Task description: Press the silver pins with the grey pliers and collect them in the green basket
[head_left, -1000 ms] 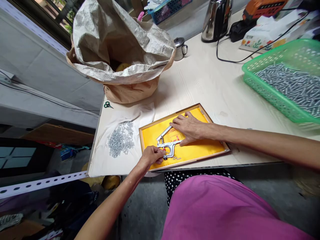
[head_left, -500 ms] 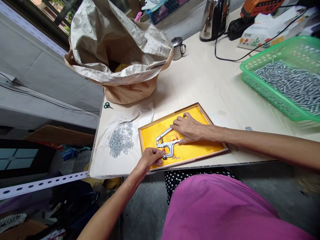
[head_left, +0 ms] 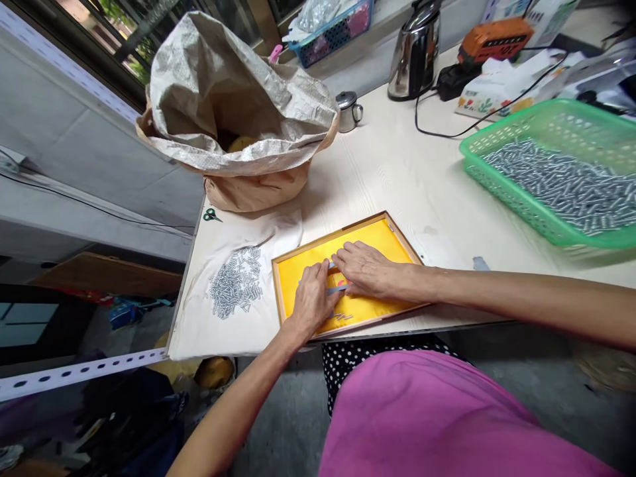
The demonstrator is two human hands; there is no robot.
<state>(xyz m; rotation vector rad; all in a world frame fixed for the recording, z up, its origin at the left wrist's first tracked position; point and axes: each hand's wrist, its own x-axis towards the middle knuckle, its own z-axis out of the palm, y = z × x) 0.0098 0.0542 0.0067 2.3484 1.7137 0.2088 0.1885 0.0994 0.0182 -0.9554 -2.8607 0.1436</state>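
Observation:
A yellow-lined shallow tray (head_left: 298, 252) lies at the table's front edge. Over it, my left hand (head_left: 312, 295) is closed round the head end of the metal hand pliers (head_left: 338, 289), covering most of them. My right hand (head_left: 365, 268) has its fingers bent over the handles at the other end. Both hands nearly touch. A few small metal pins (head_left: 342, 317) rest on the yellow lining below the pliers. Left of the tray, a heap of small metal pieces (head_left: 234, 281) lies on a white cloth (head_left: 191, 315).
Behind the tray stands a large woven sack (head_left: 258, 189), with green-handled scissors (head_left: 212, 214) near its base. A green basket (head_left: 521, 209) of metal pieces is at the right. Further back are a lidded cup (head_left: 349, 112), a kettle (head_left: 415, 53) and a black cable (head_left: 442, 135).
My left hand has moved up from the lower jaw of the pliers and now covers their head. My right hand has stayed at the handles. The view has shifted slightly.

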